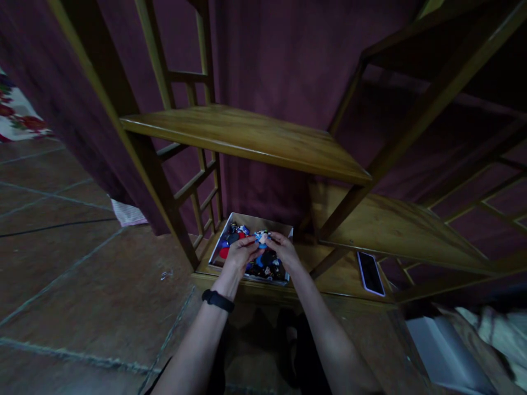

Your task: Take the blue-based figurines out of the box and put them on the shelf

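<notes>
Between my fingertips, over the box, is a small blue and white figurine (pixel 262 238) with a pinkish patch. My left hand (pixel 242 252) pinches it from the left; a dark band circles that wrist. My right hand (pixel 284 250) grips its right side. Beneath both hands stands a shallow white cardboard box (pixel 272 220) with a brown inside. It holds a jumble of small red, blue, black and white items (pixel 263 267), partly hidden by my hands and too small to name exactly.
The box rests on the lowest board of a wooden shelf unit (pixel 247 131). One shelf board overhangs it. A phone (pixel 370 273) lies on the same low board at right. Purple curtain (pixel 272 60) hangs behind. A dark cable (pixel 57 226) crosses the tiled floor at left.
</notes>
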A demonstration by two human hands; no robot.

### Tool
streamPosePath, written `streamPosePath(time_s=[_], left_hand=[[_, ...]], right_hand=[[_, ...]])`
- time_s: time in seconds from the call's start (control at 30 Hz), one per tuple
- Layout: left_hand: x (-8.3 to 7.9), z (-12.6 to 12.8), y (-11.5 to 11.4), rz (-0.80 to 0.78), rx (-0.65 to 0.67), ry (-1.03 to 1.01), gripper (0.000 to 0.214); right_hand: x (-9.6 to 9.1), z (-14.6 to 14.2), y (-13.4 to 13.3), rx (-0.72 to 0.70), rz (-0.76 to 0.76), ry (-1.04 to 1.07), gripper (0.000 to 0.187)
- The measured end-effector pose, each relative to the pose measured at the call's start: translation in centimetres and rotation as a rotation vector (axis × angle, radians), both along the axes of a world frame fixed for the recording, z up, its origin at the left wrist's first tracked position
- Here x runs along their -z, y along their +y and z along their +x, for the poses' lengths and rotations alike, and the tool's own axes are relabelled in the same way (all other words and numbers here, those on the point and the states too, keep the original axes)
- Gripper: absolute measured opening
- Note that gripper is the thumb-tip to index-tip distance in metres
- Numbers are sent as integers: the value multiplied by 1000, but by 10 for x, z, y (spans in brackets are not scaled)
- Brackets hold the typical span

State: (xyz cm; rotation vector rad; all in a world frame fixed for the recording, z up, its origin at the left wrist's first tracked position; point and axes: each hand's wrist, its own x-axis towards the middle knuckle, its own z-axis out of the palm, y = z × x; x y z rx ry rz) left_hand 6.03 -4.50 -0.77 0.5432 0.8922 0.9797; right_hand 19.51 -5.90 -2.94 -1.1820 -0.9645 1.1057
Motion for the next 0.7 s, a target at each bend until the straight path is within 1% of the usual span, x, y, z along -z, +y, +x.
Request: streamPosePath(time_s=[0.27, 0.37, 0.43, 0.53, 0.6, 0.7], left_hand=[[8, -7, -4, -22, -11, -42, 20], [9, -10, -7, -25, -11, -62, 19], [8, -12, -10, -25, -11, -81, 18], [4, -12, -16, -20, 6, -111, 16], [2, -11, -21, 2, 36, -114, 15], [1, -11, -30, 41, 78, -89, 13]], right_hand=[[-1, -4, -11, -25, 10, -35, 29], [0, -10, -15, -3, 31, -29, 26], [3, -14, -17, 39, 38, 5, 27], [5, -17, -25, 76, 14, 121, 32], [4, -16, -33, 92, -3, 190, 36], [-2, -16, -46, 130, -25, 209, 36]])
